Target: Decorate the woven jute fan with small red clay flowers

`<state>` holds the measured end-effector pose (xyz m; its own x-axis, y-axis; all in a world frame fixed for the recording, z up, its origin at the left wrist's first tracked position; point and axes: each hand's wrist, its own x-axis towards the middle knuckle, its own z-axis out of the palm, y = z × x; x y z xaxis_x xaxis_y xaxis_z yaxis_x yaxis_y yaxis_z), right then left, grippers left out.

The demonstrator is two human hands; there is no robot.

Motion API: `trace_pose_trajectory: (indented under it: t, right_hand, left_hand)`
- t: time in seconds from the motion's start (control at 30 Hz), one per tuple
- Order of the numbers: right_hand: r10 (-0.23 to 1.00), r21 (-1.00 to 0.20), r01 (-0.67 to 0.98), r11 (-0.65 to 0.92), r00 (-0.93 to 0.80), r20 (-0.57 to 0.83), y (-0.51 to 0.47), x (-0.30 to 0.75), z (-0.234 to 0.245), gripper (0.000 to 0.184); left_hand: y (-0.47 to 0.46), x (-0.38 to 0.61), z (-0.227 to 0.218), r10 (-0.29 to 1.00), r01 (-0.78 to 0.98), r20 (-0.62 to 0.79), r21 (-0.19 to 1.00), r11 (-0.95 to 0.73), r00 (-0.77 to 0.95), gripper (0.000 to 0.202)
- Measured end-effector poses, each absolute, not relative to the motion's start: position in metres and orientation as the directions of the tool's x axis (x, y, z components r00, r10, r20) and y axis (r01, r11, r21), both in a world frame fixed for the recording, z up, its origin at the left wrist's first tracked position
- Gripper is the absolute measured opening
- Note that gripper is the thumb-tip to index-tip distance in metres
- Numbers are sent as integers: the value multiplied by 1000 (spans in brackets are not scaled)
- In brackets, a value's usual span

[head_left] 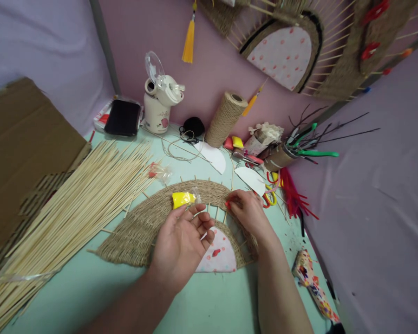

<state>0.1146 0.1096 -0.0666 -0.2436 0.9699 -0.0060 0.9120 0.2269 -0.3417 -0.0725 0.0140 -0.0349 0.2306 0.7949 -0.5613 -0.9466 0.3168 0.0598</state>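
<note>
My left hand (183, 248) is held palm up with its fingers loosely curved and apart; nothing lies in it. With thumb and fingertips, my right hand (249, 211) pinches a small red piece of clay (227, 204) at the upper right of a fan-shaped woven twine panel (128, 236). Thin sticks run through the panel. Its inner half-circle of white spotted fabric (225, 246) bears another red piece (216, 253). A yellow clay packet (183, 199) in clear plastic rests on the weave, just beyond my left fingertips. My forearms hide parts of the panel.
Many thin wooden sticks (76, 208) lie at left beside a cardboard sheet (28, 153). Along the back stand a twine spool (226, 119) and a white spray-like device (158, 106). Scissors (271, 195) and green-handled pliers (316, 153) are at right, with a patterned glue gun (311, 283) nearer.
</note>
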Motion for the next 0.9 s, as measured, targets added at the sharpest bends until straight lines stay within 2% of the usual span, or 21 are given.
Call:
trace_pose_trajectory:
  t: [0.33, 0.53, 0.9]
  right_hand:
    - [971, -263, 936, 232, -238, 10, 102, 114, -64, 26]
    - [973, -315, 923, 222, -231, 9, 103, 120, -66, 28]
    - [983, -238, 954, 183, -183, 20, 99, 111, -62, 17]
  left_hand:
    - [16, -71, -36, 794, -946, -563, 65, 318, 229, 25]
    - [14, -72, -36, 795, -943, -563, 80, 323, 225, 24]
    - [15, -72, -36, 794, -941, -567, 90, 326, 221, 24]
